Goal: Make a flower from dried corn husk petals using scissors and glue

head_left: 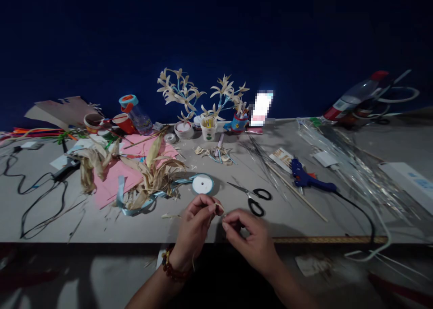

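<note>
Near the table's front edge, my left hand (198, 221) is closed in a pinch on a small pale strip of dried corn husk (219, 206). A beaded bracelet circles that wrist. My right hand (252, 237) is just beside it, with thumb and forefinger pinched at the lower end of the same strip; the fingers hide most of it. Beyond the hands lies a spool of light blue ribbon (202, 184). Black-handled scissors (252, 196) rest on the table above my right hand, blades pointing left. Dried corn husks (154, 176) are heaped to the left.
Husk flowers (182, 90) stand in cups at the back, near a lit, pixelated screen (261, 108). A blue glue gun (309, 178) with a black cord lies right, beside clear plastic strips (365, 173). Pink paper (118, 180) is under the husks. A bottle (355, 97) leans back right.
</note>
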Action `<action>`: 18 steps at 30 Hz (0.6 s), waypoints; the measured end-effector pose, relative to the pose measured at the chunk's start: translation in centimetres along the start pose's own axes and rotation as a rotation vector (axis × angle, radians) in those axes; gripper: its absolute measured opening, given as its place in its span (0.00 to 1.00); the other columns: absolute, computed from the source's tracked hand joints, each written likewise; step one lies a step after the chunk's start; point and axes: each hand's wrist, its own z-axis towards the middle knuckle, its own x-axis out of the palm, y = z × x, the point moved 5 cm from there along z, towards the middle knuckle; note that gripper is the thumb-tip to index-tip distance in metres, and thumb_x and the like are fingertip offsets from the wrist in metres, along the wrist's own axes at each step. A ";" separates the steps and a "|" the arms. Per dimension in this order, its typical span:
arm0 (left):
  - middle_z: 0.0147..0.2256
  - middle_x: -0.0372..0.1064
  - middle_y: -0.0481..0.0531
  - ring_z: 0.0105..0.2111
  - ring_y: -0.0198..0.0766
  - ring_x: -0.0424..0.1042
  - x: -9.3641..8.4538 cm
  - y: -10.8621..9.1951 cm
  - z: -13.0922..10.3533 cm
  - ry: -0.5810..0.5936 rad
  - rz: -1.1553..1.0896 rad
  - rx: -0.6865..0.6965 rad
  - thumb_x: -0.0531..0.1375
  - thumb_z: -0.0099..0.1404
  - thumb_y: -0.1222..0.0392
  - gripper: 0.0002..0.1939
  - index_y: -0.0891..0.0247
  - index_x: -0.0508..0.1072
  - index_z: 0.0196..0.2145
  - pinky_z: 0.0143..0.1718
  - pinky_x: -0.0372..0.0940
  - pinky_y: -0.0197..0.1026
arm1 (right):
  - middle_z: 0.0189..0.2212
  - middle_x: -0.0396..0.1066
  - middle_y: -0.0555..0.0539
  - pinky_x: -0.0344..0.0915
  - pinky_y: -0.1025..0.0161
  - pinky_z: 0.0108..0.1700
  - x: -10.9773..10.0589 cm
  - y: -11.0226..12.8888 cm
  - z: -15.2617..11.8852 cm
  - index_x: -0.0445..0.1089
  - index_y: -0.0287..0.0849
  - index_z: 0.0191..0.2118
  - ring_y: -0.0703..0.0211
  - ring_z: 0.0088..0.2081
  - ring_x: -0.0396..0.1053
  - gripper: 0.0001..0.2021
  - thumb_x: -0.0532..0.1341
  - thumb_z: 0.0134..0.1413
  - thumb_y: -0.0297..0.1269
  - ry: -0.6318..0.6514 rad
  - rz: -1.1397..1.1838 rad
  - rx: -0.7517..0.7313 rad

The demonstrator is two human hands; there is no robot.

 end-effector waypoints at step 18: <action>0.28 0.71 0.49 0.29 0.32 0.67 0.3 0.5 0.2 0.016 -0.043 -0.055 0.69 0.60 0.59 0.11 0.65 0.71 0.27 0.36 0.62 0.35 | 0.21 0.70 0.52 0.65 0.67 0.28 0.1 -0.5 0.3 0.72 0.42 0.31 0.63 0.23 0.68 0.06 0.60 0.59 0.33 0.060 0.127 0.076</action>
